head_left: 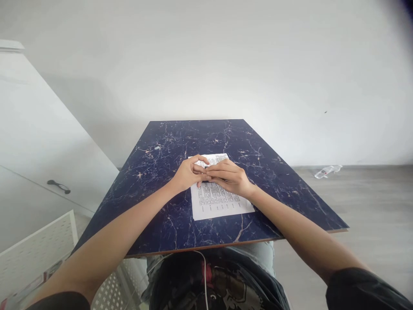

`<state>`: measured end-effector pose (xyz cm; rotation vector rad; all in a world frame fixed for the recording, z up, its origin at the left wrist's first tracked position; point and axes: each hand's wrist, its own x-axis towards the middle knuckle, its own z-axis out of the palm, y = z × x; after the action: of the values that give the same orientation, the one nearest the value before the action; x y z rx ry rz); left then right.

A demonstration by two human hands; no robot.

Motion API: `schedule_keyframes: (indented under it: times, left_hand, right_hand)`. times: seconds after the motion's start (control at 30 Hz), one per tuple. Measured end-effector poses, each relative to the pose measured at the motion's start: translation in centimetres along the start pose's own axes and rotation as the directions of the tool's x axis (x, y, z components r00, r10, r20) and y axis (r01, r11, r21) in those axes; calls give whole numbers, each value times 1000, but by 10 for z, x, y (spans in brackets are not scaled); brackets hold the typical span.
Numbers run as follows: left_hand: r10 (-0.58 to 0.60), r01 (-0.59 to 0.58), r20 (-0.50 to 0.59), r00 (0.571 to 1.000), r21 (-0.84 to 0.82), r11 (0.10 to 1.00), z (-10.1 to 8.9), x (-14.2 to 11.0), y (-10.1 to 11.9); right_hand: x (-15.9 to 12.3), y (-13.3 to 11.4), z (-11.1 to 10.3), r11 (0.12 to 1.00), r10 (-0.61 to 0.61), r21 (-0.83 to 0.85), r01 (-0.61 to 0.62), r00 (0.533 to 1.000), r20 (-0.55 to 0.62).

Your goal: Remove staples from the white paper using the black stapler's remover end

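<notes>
My left hand (191, 173) and my right hand (231, 175) meet over the printed sheet of paper (222, 206), fingertips touching. Both are closed around a small black object that shows only as dark slivers between the fingers; its kind is hidden. The left index finger arches above it while the thumb lies below. On the right, the fingers are held together and cover most of the object. Beneath the hands, the white paper lies flat and slightly turned, its text too small to read.
The blue marbled table (155, 232) narrows toward a white wall (206, 64). A small pale scrap (157, 148) lies on its left part. White drawers (48, 129) and a perforated white chair (38, 241) stand left. A clear plastic item (327, 171) lies on the floor at right.
</notes>
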<state>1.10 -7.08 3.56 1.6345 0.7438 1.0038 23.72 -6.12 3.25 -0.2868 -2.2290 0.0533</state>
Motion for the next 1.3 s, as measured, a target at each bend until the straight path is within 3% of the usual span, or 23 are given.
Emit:
schedule_keyframes:
  times: [0.07,0.13,0.23,0.3,0.33,0.4,0.5,0.63,0.8,0.9,1.1,1.3]
  left_hand:
    - [15,-15,1,1000,18,1000,-2,1,1]
    - [55,-47,-75,996,96,994,-14,4,3]
    - [156,-22,-329,931,377,926,-57,8,0]
    - [202,134,-452,869,608,783,-100,6,-8]
    - [221,229,-480,849,711,664,-123,5,-14]
    - [227,352,-478,848,830,433,-163,0,-30]
    - [91,467,-508,857,838,282,-199,-5,-55]
    - [-119,470,-455,883,851,236,-204,-4,-71]
    - [-50,436,-436,899,873,217,-196,-3,-65]
    - [-6,419,-428,904,882,214,-195,-3,-62]
    - [15,417,-430,903,884,211,-198,-2,-65]
    - [10,400,-410,912,894,203,-198,-2,-65]
  right_hand:
    - [2,-1,-3,1000,27,-7,-28,999,-33]
    - [2,3,-9,988,144,-38,-149,984,-103]
    - [-5,25,-26,890,420,-84,-448,879,-226]
    - [-17,48,-40,792,556,-143,-594,797,-235]
    - [-24,60,-47,745,601,-185,-640,766,-230]
    - [-39,83,-62,644,685,-261,-719,694,-219]
    - [-58,107,-78,486,784,-373,-791,583,-215]
    - [-68,121,-85,333,852,-538,-774,491,-179]
    - [-65,121,-84,161,904,-635,-755,371,-211]
    - [-63,121,-84,123,921,-685,-718,340,-192]
    - [-70,129,-78,177,928,-679,-712,350,-125]
    - [-83,145,-64,265,886,-639,-722,444,-135]
